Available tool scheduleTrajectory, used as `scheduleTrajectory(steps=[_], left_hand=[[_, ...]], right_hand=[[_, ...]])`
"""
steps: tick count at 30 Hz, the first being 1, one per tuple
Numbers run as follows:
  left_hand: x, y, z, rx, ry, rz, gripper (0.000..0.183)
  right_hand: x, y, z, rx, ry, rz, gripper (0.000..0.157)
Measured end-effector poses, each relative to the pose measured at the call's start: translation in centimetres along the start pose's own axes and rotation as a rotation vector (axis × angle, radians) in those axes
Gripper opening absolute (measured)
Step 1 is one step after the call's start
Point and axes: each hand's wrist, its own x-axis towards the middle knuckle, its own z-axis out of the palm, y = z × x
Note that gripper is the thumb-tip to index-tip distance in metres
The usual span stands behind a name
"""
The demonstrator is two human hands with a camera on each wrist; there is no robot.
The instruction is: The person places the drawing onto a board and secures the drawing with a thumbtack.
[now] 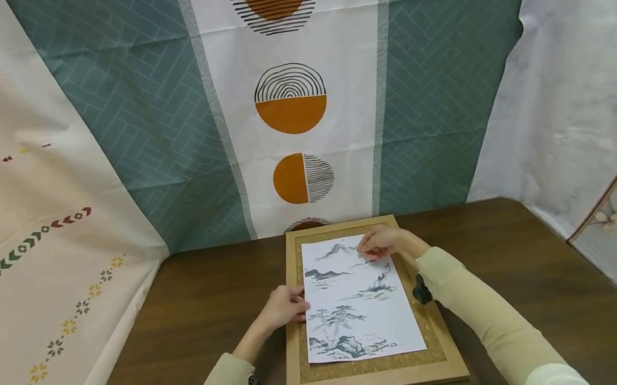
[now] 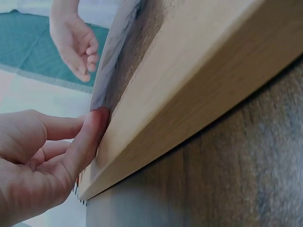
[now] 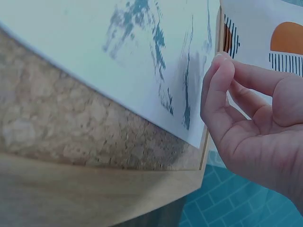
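A white paper sheet (image 1: 354,299) printed with ink-style mountains, trees and rocks lies slightly tilted on a wood-framed cork board (image 1: 437,354). At the sheet's left edge my left hand (image 1: 287,305) pinches the paper between thumb and fingers, low over the frame; the left wrist view shows the fingertips (image 2: 97,118) at that edge. My right hand (image 1: 386,242) is over the sheet's upper right part. In the right wrist view its thumb and fingertips (image 3: 221,68) meet, with no object visible between them. Whether they touch the paper cannot be told.
The board rests on a dark brown wooden table (image 1: 207,314), its far end near the back edge. Behind hangs a green and white cloth (image 1: 287,49) with orange circles. Patterned pale cloths (image 1: 27,274) flank both sides. Each wrist carries a small black device (image 1: 421,289).
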Motion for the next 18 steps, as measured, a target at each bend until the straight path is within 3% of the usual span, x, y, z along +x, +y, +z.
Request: scheduleTrajectory(steps=[8, 18], left_hand=[[0.0, 0.3, 0.2, 0.011, -0.009, -0.005, 0.053], [0.2, 0.1, 0.4, 0.063, 0.032, 0.008, 0.058]], right_hand=[[1.2, -0.5, 0.3, 0.023, 0.028, 0.033, 0.034], [2.4, -1.0, 0.8, 0.029, 0.061, 0.065, 0.032]])
